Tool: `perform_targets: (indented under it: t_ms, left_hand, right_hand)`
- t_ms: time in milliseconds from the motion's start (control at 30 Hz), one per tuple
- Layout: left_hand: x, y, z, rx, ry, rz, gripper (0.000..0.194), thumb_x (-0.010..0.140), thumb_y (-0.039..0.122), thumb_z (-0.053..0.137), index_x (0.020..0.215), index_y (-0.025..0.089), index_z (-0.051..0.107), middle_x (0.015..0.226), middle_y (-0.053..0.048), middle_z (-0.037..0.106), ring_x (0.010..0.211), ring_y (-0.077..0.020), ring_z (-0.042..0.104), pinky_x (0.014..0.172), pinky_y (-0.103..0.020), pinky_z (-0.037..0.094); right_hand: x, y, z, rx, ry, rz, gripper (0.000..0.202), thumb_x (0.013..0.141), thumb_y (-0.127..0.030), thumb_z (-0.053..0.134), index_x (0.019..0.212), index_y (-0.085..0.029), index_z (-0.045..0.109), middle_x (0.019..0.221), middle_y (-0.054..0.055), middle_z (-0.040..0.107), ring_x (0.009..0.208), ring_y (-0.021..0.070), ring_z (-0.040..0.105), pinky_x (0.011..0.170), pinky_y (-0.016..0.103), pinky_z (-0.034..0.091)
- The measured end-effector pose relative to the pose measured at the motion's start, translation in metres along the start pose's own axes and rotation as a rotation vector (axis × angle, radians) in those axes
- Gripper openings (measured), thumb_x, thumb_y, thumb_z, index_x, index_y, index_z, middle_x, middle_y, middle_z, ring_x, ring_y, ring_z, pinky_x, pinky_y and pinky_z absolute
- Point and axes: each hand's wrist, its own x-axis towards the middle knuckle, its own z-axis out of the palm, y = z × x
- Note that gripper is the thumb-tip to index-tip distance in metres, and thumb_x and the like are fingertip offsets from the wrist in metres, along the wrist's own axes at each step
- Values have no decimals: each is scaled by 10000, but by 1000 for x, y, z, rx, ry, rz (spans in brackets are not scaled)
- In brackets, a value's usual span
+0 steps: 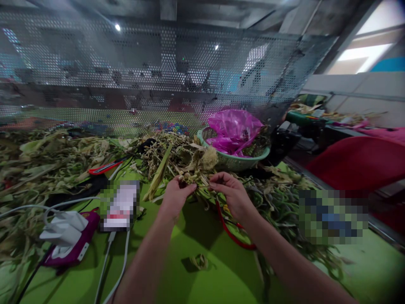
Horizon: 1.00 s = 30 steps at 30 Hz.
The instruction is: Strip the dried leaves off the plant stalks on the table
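My left hand (176,194) is closed, thumb against fingers, on a small bunch of pale dried plant strips (190,176). Close beside it, my right hand (232,193) pinches a thin end of the same strips between thumb and fingertips. The exact ends inside the fingers are hidden. Below my right hand lies a tool with curved red handles (230,237), its head out of sight. A small curled strip (200,261) rests on the green tabletop (177,278) between my forearms. Right behind the hands, a heap of dried stalks and leaves (164,150) rises.
A pale green basket (232,162) holds a purple plastic bag (236,131). On the left lie a red utility knife (104,168), a blurred-out phone (122,207) with cables, and a purple power strip (77,245) with white plugs. A perforated metal screen (142,93) stands behind; a red chair (357,164) is at right.
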Motion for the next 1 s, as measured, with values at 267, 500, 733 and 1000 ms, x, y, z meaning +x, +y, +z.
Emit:
perform_targets:
  t_ms: [267,500,733,1000]
  left_hand:
    - [1,-5,-4,84,5,22,393,628,283,752,973,122,653,970,-110,698,824,-198,632,805,-333,486]
    - [-2,0,2,12,-49,-41,412,593,333,778,929,132,649,864,-71,700,792,-178,615,778,-308,473]
    - [-2,6,0,10,91,-1,314,607,346,755,842,169,645,791,-6,650,705,-105,553,675,-224,404]
    - [-3,-4,5,42,60,20,276,622,360,731,754,150,609,708,9,598,676,-111,510,694,-245,383]
  right_hand:
    - [1,-3,2,-73,-36,81,238,738,-345,682,919,-198,634,805,-2,636,746,134,561,708,252,403]
    - [-1,-3,5,-204,-196,143,256,681,-391,726,753,-162,635,663,-24,570,614,116,482,609,249,361]
    - [0,-3,4,-255,-152,63,262,674,-387,728,698,-157,604,635,-34,514,596,108,433,595,246,331]
    - [-6,-1,9,-302,-183,83,236,721,-389,676,807,-170,662,686,-12,596,622,129,515,602,253,394]
